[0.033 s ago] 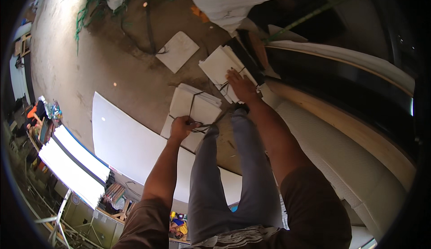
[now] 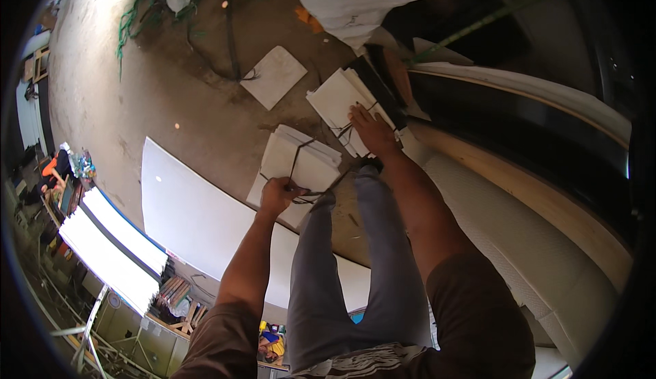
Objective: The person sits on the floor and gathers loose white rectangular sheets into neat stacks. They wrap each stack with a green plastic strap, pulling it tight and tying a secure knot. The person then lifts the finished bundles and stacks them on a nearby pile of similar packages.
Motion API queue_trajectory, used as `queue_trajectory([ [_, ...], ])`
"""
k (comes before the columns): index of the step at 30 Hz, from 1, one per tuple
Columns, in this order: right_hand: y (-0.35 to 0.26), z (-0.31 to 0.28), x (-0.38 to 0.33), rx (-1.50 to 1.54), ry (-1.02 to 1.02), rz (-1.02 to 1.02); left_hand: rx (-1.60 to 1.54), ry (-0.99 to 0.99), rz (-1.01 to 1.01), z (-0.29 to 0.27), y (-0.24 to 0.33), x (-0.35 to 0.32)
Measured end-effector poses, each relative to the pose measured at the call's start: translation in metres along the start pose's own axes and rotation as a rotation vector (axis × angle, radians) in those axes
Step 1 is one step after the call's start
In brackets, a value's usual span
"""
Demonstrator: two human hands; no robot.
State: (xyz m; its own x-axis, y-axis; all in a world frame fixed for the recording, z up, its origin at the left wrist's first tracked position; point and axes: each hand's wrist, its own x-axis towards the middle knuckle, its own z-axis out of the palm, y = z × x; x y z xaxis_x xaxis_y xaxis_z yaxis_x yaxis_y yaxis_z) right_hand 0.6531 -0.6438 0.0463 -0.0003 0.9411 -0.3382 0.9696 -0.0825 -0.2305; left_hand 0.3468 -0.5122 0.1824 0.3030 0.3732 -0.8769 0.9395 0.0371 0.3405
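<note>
Two bundles of flat white pieces lie on the floor by my feet, bound with dark straps. My left hand [image 2: 279, 194] is closed at the lower edge of the left bundle [image 2: 283, 153], gripping a dark strap [image 2: 313, 195] whose loose part runs toward my foot. Another strap band crosses the top of this bundle. On the right bundle [image 2: 333, 102] my right hand [image 2: 372, 132] rests palm down, fingers stretched over its top near a thin dark tie. The palm hides part of that stack. Farther off, a single square white piece [image 2: 275, 77] lies flat.
A long white panel [image 2: 191, 208] lies left of my legs. Along the right runs a padded pale surface [image 2: 478, 222] with a wooden board [image 2: 526, 188]. Green strands [image 2: 140, 3] and a dark strap [image 2: 231, 37] lie farther out. White stacked sheets [image 2: 113, 249] stand at lower left.
The view has shifted very slightly. Both hands keep their places on the bundles.
</note>
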Motion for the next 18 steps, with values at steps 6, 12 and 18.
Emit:
queue_trajectory([
  [6, 0.001, -0.024, 0.012, -0.013, -0.182, 0.029, -0.038, 0.094, 0.131, 0.020, -0.033, -0.014],
  [12, 0.002, -0.015, 0.015, -0.101, 0.026, -0.093, -0.338, 0.149, -0.021, 0.036, -0.041, -0.020],
  [18, -0.002, -0.012, 0.018, -0.021, -0.081, -0.016, -0.423, 0.177, -0.026, 0.042, -0.054, -0.021],
])
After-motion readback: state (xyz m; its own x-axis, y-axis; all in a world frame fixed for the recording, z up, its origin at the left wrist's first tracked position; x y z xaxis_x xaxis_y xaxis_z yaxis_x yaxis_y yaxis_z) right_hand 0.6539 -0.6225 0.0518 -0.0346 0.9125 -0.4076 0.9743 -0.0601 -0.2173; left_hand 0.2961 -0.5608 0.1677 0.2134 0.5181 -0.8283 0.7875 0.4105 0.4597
